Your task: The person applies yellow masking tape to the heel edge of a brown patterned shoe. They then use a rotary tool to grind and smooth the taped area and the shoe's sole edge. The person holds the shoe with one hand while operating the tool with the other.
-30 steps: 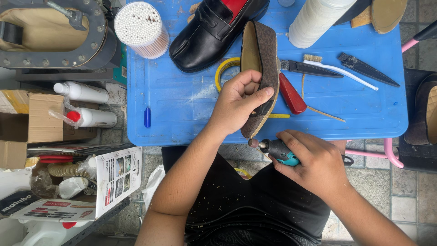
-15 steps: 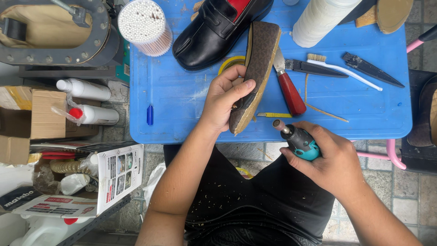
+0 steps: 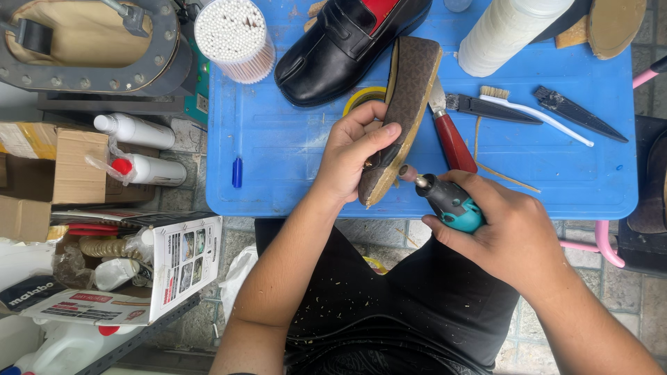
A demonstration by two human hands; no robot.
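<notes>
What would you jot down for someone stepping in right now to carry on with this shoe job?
Left hand: grips the brown flat shoe on edge, sole edge turned toward the tool, over the blue table.
Right hand: holds the teal rotary tool, its small sanding tip at the shoe's heel-end sole edge; contact looks likely but is hard to confirm.
Nearby: black loafer, red-handled knife, white brush, tub of cotton swabs.
Done: fine shavings lie on the dark apron, so some grinding has happened.
Left: how much of the edge remains cannot be told.

Blue plastic table (image 3: 278, 139) – grey paved floor (image 3: 625, 292), daylight
</notes>
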